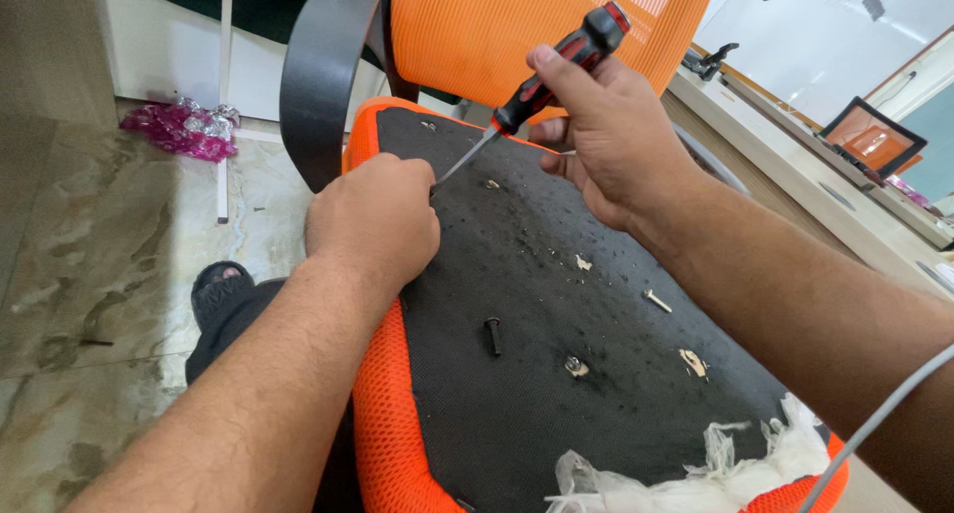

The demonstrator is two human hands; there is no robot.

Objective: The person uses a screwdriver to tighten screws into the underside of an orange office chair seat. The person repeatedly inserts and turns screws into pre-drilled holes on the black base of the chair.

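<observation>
An orange office chair lies tipped, its black fabric seat underside [556, 304] facing up. My right hand [596, 140] grips a screwdriver [556, 66] with a red and black handle, its shaft angled down to the left. The tip meets my left hand [373, 220], which is closed into a fist at the seat's left edge; what it pinches is hidden. Loose on the black fabric lie a black bolt [493, 335], a small pale screw [656, 300] and a washer-like piece [576, 366].
The chair's orange mesh back [497, 26] and black armrest [318, 76] rise behind. Crumpled clear plastic [715, 473] sits at the seat's near end. A pink shiny wrapper [184, 127] lies on the marble floor; my sandalled foot [221, 284] is below. A wooden desk [795, 155] stands right.
</observation>
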